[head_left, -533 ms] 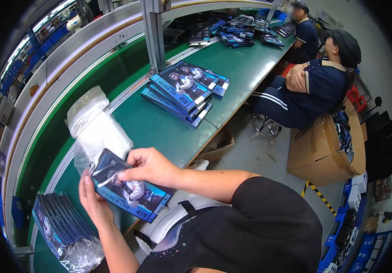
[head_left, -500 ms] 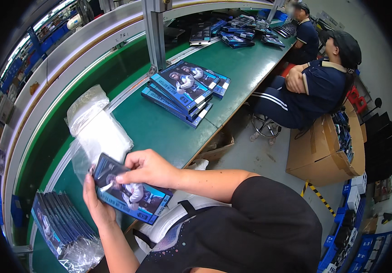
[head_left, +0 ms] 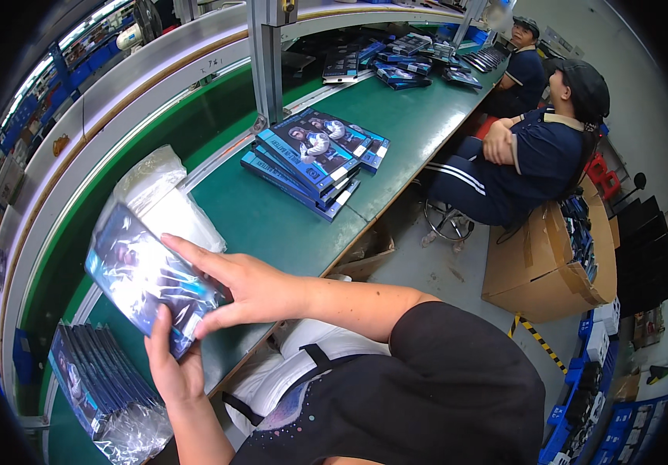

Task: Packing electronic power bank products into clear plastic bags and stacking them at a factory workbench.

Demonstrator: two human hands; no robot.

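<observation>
The blue flat box (head_left: 148,277), glare across its glossy face, sits tilted above the green bench (head_left: 272,221), gripped in both hands. Right hand (head_left: 245,288) spreads fingers over its top edge; left hand (head_left: 173,370) cups it from below, thumb up. Beside it lie clear plastic bags (head_left: 165,203).

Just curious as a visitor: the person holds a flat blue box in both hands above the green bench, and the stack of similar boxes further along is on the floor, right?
Not quite. The head view shows the stack of boxes lying on the green bench, not on the floor. The rest holds: left hand and right hand hold the flat blue box.
</observation>
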